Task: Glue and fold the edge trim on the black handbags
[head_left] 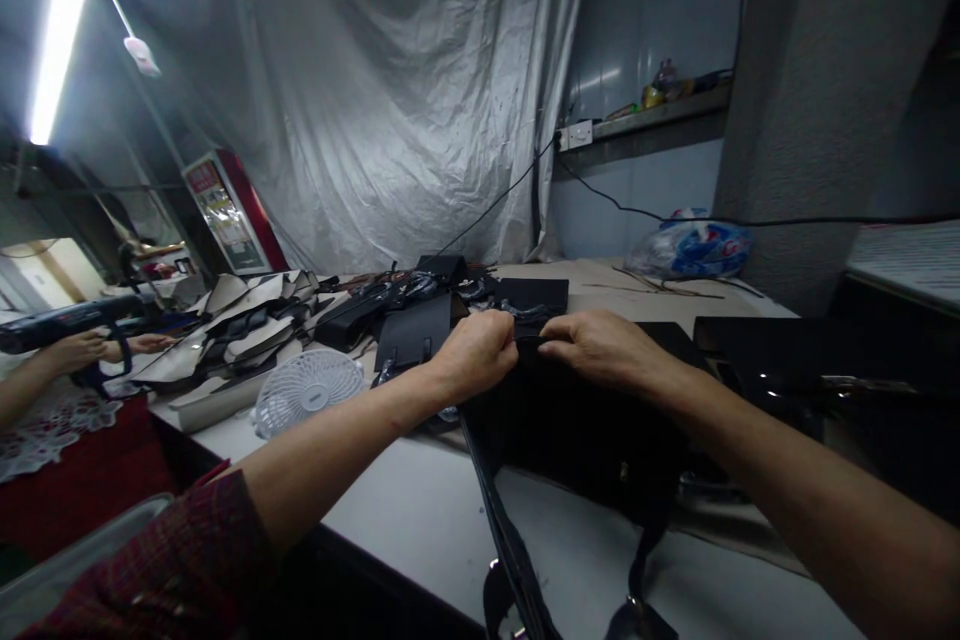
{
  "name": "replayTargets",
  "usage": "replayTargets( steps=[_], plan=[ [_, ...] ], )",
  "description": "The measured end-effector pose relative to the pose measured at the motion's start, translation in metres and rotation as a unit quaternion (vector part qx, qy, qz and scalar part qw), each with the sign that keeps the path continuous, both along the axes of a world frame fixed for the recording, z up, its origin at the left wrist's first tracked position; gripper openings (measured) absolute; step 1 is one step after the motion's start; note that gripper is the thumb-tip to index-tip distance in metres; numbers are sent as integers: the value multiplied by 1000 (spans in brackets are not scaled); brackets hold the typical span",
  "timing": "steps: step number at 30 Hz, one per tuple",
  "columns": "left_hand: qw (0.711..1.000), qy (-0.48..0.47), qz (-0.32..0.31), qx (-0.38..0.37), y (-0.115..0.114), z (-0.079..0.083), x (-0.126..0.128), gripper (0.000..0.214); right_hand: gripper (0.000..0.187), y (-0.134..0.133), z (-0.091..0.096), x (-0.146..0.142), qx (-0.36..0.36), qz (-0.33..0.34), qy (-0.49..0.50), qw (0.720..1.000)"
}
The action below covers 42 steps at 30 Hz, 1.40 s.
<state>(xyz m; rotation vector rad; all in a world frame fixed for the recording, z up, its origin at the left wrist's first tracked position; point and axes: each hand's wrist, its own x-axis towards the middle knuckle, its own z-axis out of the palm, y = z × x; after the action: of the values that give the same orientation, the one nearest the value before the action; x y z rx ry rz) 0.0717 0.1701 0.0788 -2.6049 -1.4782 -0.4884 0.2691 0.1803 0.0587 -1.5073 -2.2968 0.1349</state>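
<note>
A black bag [585, 430] stands on the white tabletop in front of me, its upper edge between my two hands. My left hand [478, 352] is closed in a fist on the left end of that edge. Thumb and fingers of my right hand [600, 348] pinch the same edge a little to the right. A long black strap [499, 520] with metal fittings hangs down from the bag over the table's front. The bag's inside is too dark to make out.
Black bags [412, 330] lie behind my left hand, with more black bags [795, 350] at right. A white fan [313, 388] and piled cut pieces [247, 325] are left. Further left, a co-worker's hand [75, 352] is at a dark tool. A plastic bag [697, 248] sits behind.
</note>
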Motion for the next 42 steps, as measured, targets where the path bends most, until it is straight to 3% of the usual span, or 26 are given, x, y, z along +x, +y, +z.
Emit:
replayTargets(
  steps=[3, 7, 11, 14, 21, 25, 28, 30, 33, 37, 42],
  plan=[
    [999, -12, -37, -6, 2, 2, -4, 14, 16, -8, 10, -9, -13, 9, -10, 1000],
    [989, -55, -131, -38, 2, 4, -13, 14, 17, -29, 26, -6, -61, 0, -17, 998],
    [973, -87, -197, -82, -4, 2, -16, 45, 22, -43, 30, 9, -122, -45, -22, 991],
    [971, -118, -173, -112, -8, -1, -15, 53, 22, -48, 26, 19, -144, -68, -19, 987],
    [971, -165, -122, -121, -14, -3, -17, 27, 19, -52, 21, 23, -128, -66, -3, 990],
    [974, -164, -107, -113, -17, -2, -18, 22, 20, -49, 17, 22, -112, -50, 8, 992],
    [972, -171, -105, -121, -16, -2, -19, 21, 11, -44, 14, 19, -83, -23, 27, 996],
    [967, -182, -107, -140, -14, -3, -20, 23, 16, -41, 13, 16, -62, 4, 41, 997],
    [945, -231, -110, -205, -11, -7, -24, 31, 23, -35, 12, 11, -22, 48, 60, 997],
    [883, -324, -83, -331, -10, -13, -30, 30, 19, -27, 9, 3, 34, 126, 74, 989],
    [848, -377, -72, -365, -9, -17, -35, 29, 14, -18, 5, -6, 64, 173, 67, 981]
  ],
)
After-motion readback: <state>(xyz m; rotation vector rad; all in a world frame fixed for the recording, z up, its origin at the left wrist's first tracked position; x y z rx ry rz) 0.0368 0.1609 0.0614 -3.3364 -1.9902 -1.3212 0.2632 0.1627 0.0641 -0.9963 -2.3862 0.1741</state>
